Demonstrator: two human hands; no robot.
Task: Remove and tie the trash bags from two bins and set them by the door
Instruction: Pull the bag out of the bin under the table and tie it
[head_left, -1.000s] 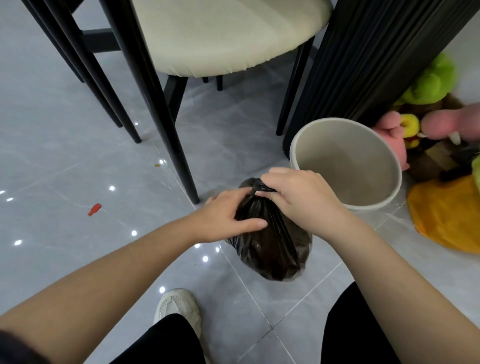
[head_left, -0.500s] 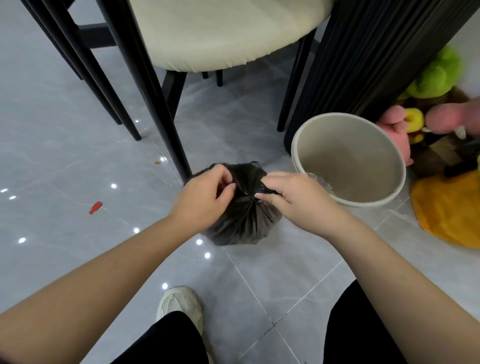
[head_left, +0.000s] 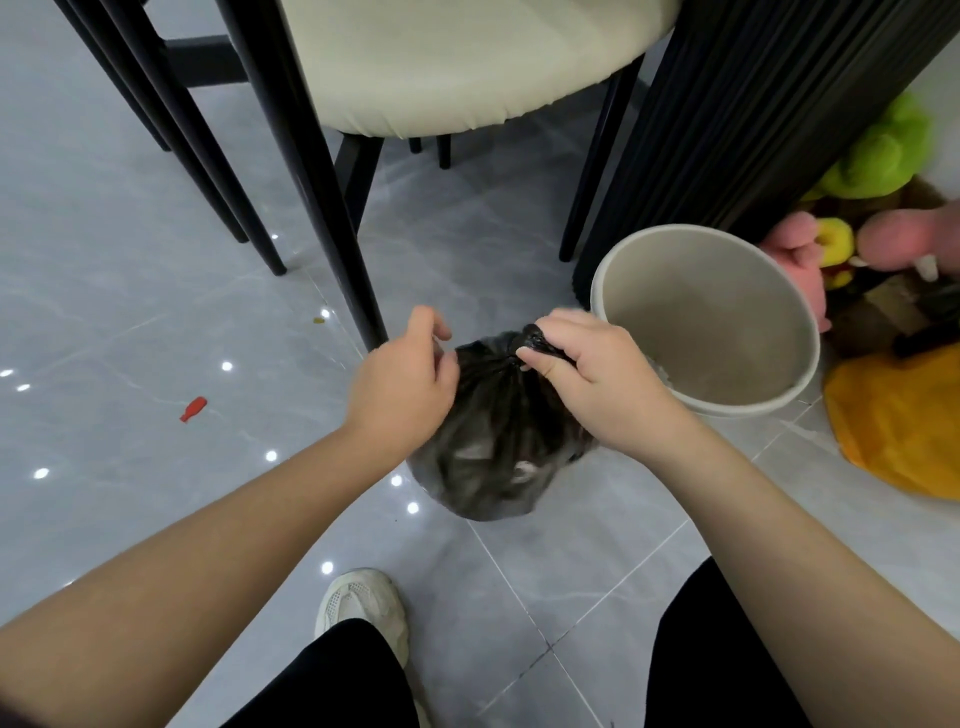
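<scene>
A full black trash bag (head_left: 498, 457) sits on the grey tiled floor in front of me, its neck twisted into a tight bunch. My right hand (head_left: 587, 374) pinches that twisted neck between thumb and fingers. My left hand (head_left: 402, 379) hovers beside the bag's top on the left, fingers curled; whether it holds any plastic is hidden. The round beige bin (head_left: 623, 270) stands just right of the bag, with no bag inside it.
A cream-seated chair with black legs (head_left: 332, 249) stands right behind the bag. A ribbed black column (head_left: 753, 114) rises behind the bin. Plush toys (head_left: 883, 156) and a yellow bag (head_left: 904, 421) lie at right. A small red scrap (head_left: 193, 408) lies on the floor at left. My shoe (head_left: 363, 603) is below.
The bag's neck has been twisted tighter and now sticks up in my right hand. My left hand has come off the top of the bag and moved slightly left.
</scene>
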